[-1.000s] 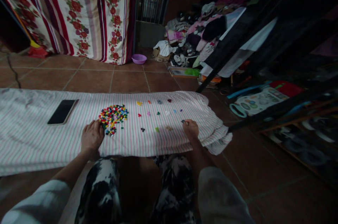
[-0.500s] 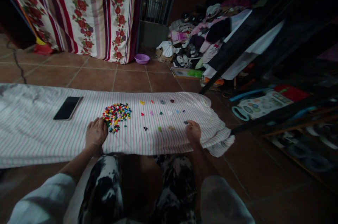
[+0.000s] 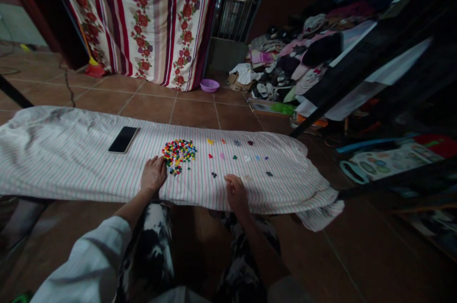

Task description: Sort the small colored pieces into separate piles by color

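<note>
My left hand [image 3: 154, 173] lies on the striped cloth with its fingers stretched out, fingertips touching the left edge of a pile of small multicoloured pieces [image 3: 179, 153]. My right hand [image 3: 236, 192] is over the front part of the cloth, fingers loosely bent and apart, with nothing visible in them. It partly covers a beige cluster [image 3: 247, 177]. A black cluster [image 3: 213, 175] lies to its left and a dark grey cluster [image 3: 269, 174] to its right. Farther back are small groups sorted by colour, among them yellow [image 3: 210, 141], red [image 3: 210, 156], grey [image 3: 237, 142] and blue [image 3: 257, 157].
A phone [image 3: 124, 139] lies on the striped cloth [image 3: 82, 150] left of the pile. Beyond, on the tiled floor, are a purple basin [image 3: 209, 85] and a heap of clothes [image 3: 285, 55]. Dark metal posts [image 3: 310, 119] rise at the right. A flowered curtain [image 3: 157, 17] hangs behind.
My right hand has let go of the dark grey piece and moved left, away from that group. My left hand stays by the pile. The view has turned to the left.
</note>
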`<state>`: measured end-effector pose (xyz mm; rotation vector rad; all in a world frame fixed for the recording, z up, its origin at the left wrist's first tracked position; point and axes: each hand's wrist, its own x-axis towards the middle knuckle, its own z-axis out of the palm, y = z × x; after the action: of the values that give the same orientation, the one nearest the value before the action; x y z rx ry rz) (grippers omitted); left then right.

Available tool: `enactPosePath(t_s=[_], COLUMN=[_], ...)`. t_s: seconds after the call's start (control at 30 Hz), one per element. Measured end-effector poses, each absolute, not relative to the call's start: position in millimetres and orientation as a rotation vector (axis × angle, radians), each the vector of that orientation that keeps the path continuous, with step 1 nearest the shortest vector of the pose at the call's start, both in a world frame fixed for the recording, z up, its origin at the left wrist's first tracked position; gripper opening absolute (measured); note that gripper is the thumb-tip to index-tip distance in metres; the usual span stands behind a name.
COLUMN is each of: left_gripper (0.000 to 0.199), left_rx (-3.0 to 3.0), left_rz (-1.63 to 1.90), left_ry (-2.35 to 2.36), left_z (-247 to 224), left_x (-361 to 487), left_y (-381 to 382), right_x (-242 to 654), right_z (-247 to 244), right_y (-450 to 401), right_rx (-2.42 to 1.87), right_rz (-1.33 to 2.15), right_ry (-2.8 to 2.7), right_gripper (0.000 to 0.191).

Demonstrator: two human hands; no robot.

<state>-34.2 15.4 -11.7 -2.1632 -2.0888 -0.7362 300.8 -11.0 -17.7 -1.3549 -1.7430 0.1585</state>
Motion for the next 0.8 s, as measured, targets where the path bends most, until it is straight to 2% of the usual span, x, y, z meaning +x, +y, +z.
enactPosePath(t_s=[0.33,0.5,0.63,0.8], left_gripper=[0.042,0.043,0.057,0.064], left_rx=[-2.35,-2.298,-2.143,-2.119], left_rz=[-0.668,-0.596,-0.407,-0.251], left_ry=[-2.115,-2.167,-2.285,-2.373], left_z=[-16.9,-17.6,-17.4,-9.0], left_x=[-57.1,-48.3,-27.3,-14.9], left_y=[21.2,0.8,-26.8,-40.9], right_x=[273.8,262.0,245.4,217.1], right_z=[-10.3,-5.4,-3.4,1.7], right_y=[-36.2,-37.9,-37.6,-36.0], right_rx=[-1.35,-1.337,-1.303,-1.283], right_rz=[0.296,0.393,0.469,0.582], right_ry=[-1.805,-1.811,-1.866,-1.971], right_gripper=[0.028,0.027,0.027,0.027])
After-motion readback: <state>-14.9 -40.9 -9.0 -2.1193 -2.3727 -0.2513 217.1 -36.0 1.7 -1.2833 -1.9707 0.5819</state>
